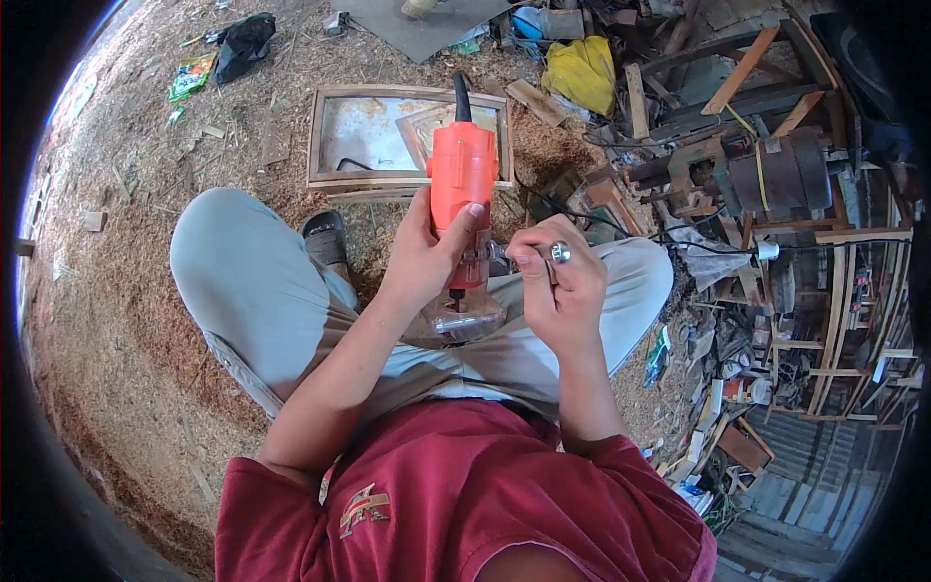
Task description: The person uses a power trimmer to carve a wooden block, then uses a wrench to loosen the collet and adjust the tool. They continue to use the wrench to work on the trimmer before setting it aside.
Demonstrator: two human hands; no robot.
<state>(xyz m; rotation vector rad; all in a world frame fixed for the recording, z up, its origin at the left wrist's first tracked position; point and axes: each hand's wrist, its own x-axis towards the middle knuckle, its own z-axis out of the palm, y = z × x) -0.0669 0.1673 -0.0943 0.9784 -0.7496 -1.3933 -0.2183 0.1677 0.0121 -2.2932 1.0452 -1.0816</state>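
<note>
My left hand [432,242] is wrapped round an orange trim router [463,175], held upright over my lap with its black cord end pointing away from me. Its clear plastic base [468,318] is at the lower end, nearest my body. In my closed right hand [561,286] is a metal wrench [560,252], its round silver end showing above the fist. The wrench's other end reaches toward the router's side, close to my left thumb, and is partly hidden by the fingers.
Beyond the router lies a shallow wooden frame tray [339,179] with a black hex key inside. A belt-driven machine [718,179] stands at the right among wood scraps and cables. A yellow cloth [580,76] and a black bag [244,47] lie on the sawdust-covered ground.
</note>
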